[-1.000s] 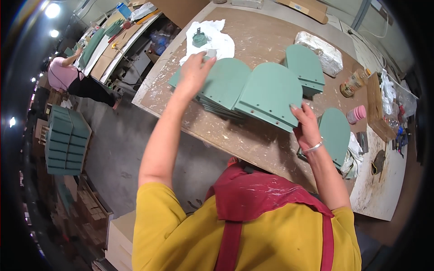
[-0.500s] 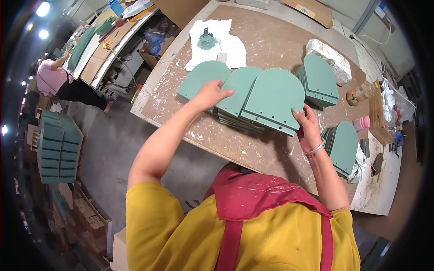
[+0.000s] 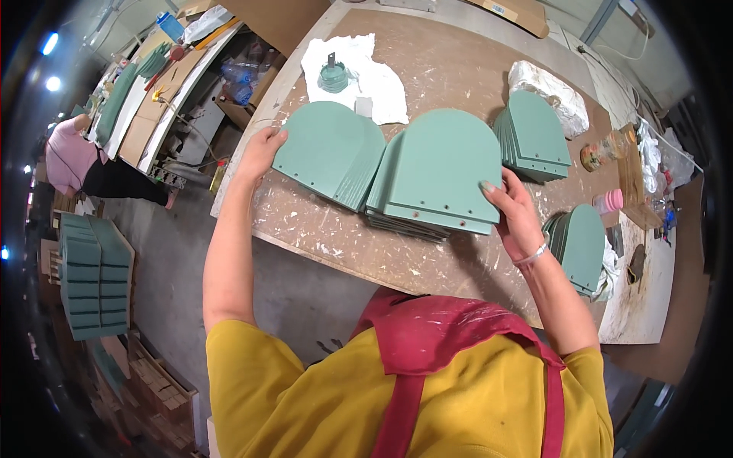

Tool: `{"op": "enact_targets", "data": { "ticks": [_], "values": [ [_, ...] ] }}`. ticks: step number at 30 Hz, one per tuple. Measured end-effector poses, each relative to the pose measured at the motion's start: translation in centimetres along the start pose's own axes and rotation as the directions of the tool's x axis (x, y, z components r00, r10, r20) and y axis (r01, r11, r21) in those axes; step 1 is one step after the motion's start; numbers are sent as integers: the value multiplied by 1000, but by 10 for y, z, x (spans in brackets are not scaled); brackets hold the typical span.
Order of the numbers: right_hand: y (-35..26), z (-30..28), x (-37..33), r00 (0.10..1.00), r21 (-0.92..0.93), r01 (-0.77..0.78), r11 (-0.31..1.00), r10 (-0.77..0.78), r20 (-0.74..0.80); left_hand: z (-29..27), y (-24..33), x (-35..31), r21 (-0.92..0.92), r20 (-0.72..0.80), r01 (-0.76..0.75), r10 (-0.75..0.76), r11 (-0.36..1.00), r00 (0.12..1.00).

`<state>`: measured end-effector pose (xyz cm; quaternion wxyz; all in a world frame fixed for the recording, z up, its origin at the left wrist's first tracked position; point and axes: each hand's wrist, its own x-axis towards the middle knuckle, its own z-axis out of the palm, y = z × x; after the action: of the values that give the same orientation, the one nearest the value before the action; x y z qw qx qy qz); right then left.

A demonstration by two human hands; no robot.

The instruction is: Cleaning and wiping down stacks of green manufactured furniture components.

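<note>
Fan of green panels (image 3: 317, 145) lay on the counter (image 3: 328, 237), left of the middle stack (image 3: 443, 168), edges stepped, probably from being spread sideways. Right hand (image 3: 518, 210) gripped the middle stack's right edge, thumb on top, likely to steady it. Left hand (image 3: 258, 158) was half-curled against the fan's left edge; couldn't tell if it gripped. Some counter showed toward the near edge; white cloth (image 3: 388, 84) limited room on the far side, far-right stack (image 3: 538, 130) and near-right stack (image 3: 582, 248) on the right.
</note>
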<state>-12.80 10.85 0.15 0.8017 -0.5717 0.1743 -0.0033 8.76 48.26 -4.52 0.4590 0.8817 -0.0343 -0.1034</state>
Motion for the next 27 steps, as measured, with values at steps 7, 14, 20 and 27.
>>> {"op": "enact_targets", "data": {
  "ticks": [7, 14, 20, 27],
  "values": [
    [18, 82, 46, 987, -30, 27, 999, -21, 162, 20, 3, -17, 86, -120, -191, 201, 978, 972],
    [29, 128, 73, 976, -191, 41, 981, 2, 219, 31, 40, -43, -310, 173, 81, -28, 947, 984],
    [0, 111, 91, 855, -705, 81, 705, 314, 412, 20, 24, -26, -336, 132, 31, 14, 941, 991],
    [-3, 39, 56, 909, -690, 408, 598, -195, 369, 7, 37, -11, 57, 138, -70, 61, 996, 989]
  ]
}}
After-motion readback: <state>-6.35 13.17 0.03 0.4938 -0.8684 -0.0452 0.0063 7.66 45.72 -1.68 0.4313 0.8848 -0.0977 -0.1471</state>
